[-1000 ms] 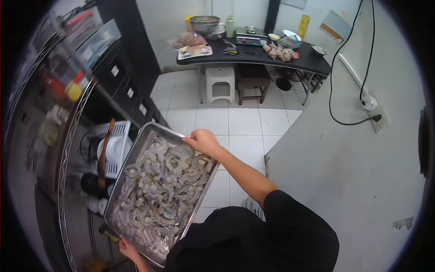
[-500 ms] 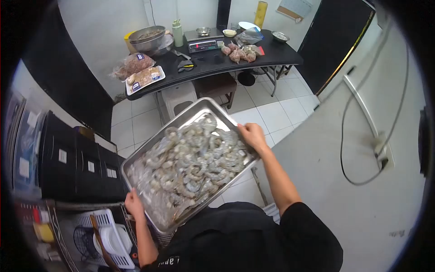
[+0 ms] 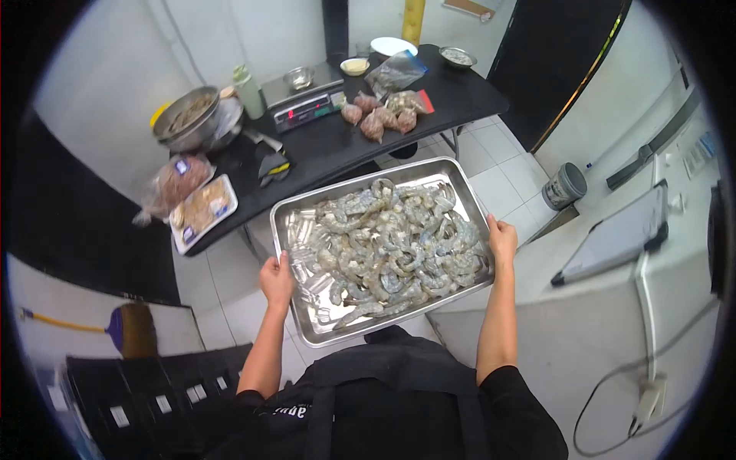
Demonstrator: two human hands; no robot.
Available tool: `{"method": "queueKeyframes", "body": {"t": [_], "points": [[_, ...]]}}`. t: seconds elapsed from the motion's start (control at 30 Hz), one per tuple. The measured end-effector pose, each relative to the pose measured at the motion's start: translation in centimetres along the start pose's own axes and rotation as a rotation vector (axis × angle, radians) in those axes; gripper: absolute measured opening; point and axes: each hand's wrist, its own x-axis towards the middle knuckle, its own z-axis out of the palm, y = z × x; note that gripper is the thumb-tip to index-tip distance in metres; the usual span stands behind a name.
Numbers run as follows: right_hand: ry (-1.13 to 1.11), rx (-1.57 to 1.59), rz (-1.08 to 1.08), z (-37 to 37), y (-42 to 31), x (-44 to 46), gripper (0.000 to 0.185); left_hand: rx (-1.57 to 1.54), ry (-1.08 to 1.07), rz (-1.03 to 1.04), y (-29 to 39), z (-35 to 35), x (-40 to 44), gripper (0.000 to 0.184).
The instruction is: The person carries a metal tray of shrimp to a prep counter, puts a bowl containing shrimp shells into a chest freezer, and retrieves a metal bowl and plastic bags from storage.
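Note:
A rectangular metal tray (image 3: 323, 337) full of raw grey shrimp (image 3: 399, 249) is held out in front of my body. My left hand (image 3: 277, 280) grips its left rim, thumb on top and fingers hidden underneath. On the opposite short side, my right hand (image 3: 502, 239) has hold of the rim in the same way. Some clear plastic seems to lie over or among the shrimp, mostly toward the left end. The tray is off the table, with its far edge just in front of the table's near edge.
A black table (image 3: 322, 153) ahead carries a digital scale (image 3: 307, 111), metal bowls (image 3: 188, 123), tied bags of pinkish food (image 3: 383, 119), a wrapped meat tray (image 3: 204, 212) and a glove (image 3: 274, 168). Black drawers (image 3: 153, 391) stand at left; a grey bucket (image 3: 565, 186) is at right.
I have moved toward the table with the tray. It has turned to lie more level and sideways, and my view has swung round. Both hands keep their grip on the rim.

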Motion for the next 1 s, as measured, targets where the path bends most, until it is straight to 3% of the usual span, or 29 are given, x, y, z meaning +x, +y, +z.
{"method": "queueKeyframes", "body": {"t": [0.1, 0.27, 0.43, 0.5, 0.6, 0.67, 0.7, 0.73, 0.8, 0.9, 1.0], "points": [[0.022, -0.006, 0.057, 6.8, -1.5, 29.7, 0.056, -0.007, -0.08, 0.014, 13.9, 22.2, 17.7, 0.047], [0.042, -0.005, 0.164, 19.9, -10.3, 72.5, 0.06, 0.004, -0.122, 0.041, 29.9, 55.2, 51.0, 0.045], [0.105, -0.166, 0.141, 36.5, -8.5, 107.9, 0.062, 0.052, -0.291, 0.16, 35.5, 90.1, 78.9, 0.041], [0.207, -0.057, 0.153, 39.0, -13.4, 124.2, 0.061, 0.015, -0.329, 0.22, 42.9, 104.2, 92.8, 0.039], [0.29, -0.005, 0.211, 44.7, -12.4, 144.8, 0.061, 0.044, -0.496, 0.249, 49.9, 125.7, 106.9, 0.037], [0.347, -0.033, 0.211, 47.2, -10.7, 160.7, 0.063, 0.0, -0.67, 0.33, 55.8, 142.3, 115.3, 0.037], [0.409, -0.049, 0.229, 48.0, -9.1, 169.3, 0.066, 0.13, -0.801, 0.294, 60.3, 150.4, 119.1, 0.038], [0.417, -0.053, 0.223, 48.9, -6.6, 178.4, 0.066, 0.119, -0.801, 0.296, 64.7, 159.4, 122.5, 0.038], [0.479, -0.055, 0.257, 52.4, 0.8, 196.7, 0.067, 0.217, -1.019, 0.252, 71.3, 178.4, 127.9, 0.039], [0.427, -0.158, 0.334, 59.3, 13.0, 226.9, 0.066, 0.315, -1.037, 0.241, 79.1, 208.7, 134.6, 0.041], [0.349, -0.063, 0.272, 64.4, 18.2, 256.6, 0.066, 0.432, -1.039, 0.144, 90.1, 234.5, 140.4, 0.041]]}}
